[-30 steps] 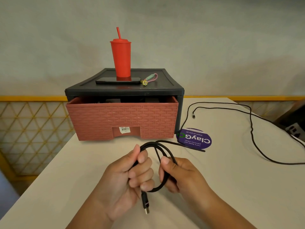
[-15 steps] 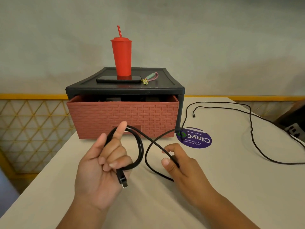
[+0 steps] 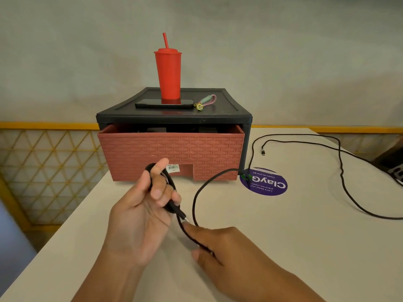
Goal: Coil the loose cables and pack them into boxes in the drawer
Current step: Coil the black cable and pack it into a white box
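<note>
Two hands are recorded over the counter (image 3: 294, 253). Several coils of the black cable (image 3: 189, 236) are held in the left hand (image 3: 141, 205), its grip curled round them with the thumb raised; a plug end projects just below the fingers. The next stretch is pinched in the right hand (image 3: 220, 247), grip closed on it beside the plug. From there the cable arcs toward the right corner of the brick-patterned drawer (image 3: 170, 149), which is pulled slightly open.
</note>
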Tool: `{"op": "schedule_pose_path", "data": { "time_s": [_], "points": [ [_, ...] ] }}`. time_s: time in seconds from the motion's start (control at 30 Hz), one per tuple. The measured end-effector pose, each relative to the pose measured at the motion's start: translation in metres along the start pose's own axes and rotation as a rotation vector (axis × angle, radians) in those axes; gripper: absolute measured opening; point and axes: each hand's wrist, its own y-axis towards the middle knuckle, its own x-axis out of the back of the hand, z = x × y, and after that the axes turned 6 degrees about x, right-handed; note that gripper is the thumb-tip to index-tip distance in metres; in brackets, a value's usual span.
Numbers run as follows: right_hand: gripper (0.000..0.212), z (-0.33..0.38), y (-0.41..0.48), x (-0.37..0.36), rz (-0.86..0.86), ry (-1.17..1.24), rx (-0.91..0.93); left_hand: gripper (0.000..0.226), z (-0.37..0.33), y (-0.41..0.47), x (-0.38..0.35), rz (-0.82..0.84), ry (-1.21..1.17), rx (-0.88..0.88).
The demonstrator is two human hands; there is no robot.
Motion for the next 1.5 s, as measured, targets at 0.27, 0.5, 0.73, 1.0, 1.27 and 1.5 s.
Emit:
{"op": "schedule_pose_path", "data": {
  "time_s": [0.27, 0.5, 0.73, 1.0, 1.27, 1.5],
  "points": [
    [0.016, 0.006, -0.002, 0.012, 0.026, -0.014, 0.007, 0.035, 0.030, -0.004, -0.015, -0.104, 0.969, -0.139],
    [0.013, -0.001, -0.005, 0.037, -0.304, -0.062, -0.051, 0.036, 0.031, -0.007, -0.007, -0.017, 1.207, 0.068],
    [0.020, -0.012, -0.007, 0.058, -0.648, 0.230, -0.230, 0.031, 0.014, -0.012, -0.034, 0.175, 0.590, 0.419],
    [0.021, -0.027, -0.005, 0.058, -0.671, 0.409, -0.401, 0.035, 0.009, -0.015, -0.028, 0.187, 0.122, 0.463],
    [0.024, -0.036, -0.006, 0.051, -0.591, 0.273, -0.368, 0.049, 0.000, -0.005, 0.002, 0.184, -0.388, 0.349],
    [0.024, -0.015, 0.000, 0.017, -0.163, -0.167, -0.070, 0.050, -0.011, -0.006, 0.023, 0.022, -0.315, 0.217]
  ]
}}
